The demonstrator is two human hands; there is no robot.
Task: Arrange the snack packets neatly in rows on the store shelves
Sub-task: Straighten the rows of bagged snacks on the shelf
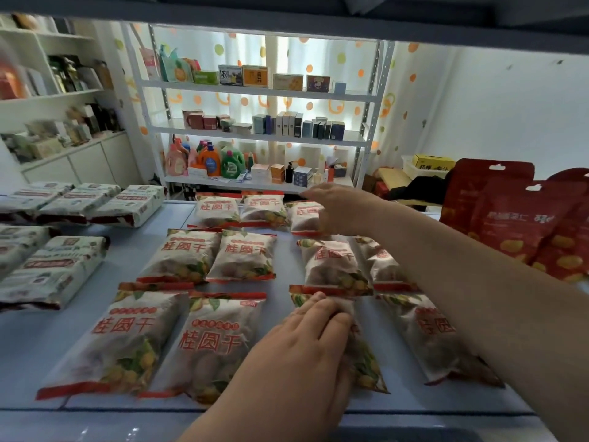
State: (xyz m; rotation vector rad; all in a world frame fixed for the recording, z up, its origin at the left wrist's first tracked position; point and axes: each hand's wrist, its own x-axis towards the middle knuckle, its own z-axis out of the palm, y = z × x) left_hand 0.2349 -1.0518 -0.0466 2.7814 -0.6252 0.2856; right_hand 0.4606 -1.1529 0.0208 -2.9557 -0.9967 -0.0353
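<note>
Several white snack packets with red lettering lie flat in rows on the pale blue shelf (32, 339). My left hand (306, 342) rests palm down on a front-row packet (366, 362), fingers together and flat. My right hand (338, 208) reaches to the back row and touches the rightmost back packet (302, 215), its fingers spread over it; whether it grips the packet is unclear. My right forearm crosses over the right column, partly hiding a middle-row packet (382, 263) and a front-row packet (436, 339).
Green-and-white packets (60, 269) are stacked on the shelf's left side. Red pouches (516, 224) stand at the right. An upper shelf board (287, 20) hangs overhead. Behind stands a white rack (255, 90) with boxes and detergent bottles.
</note>
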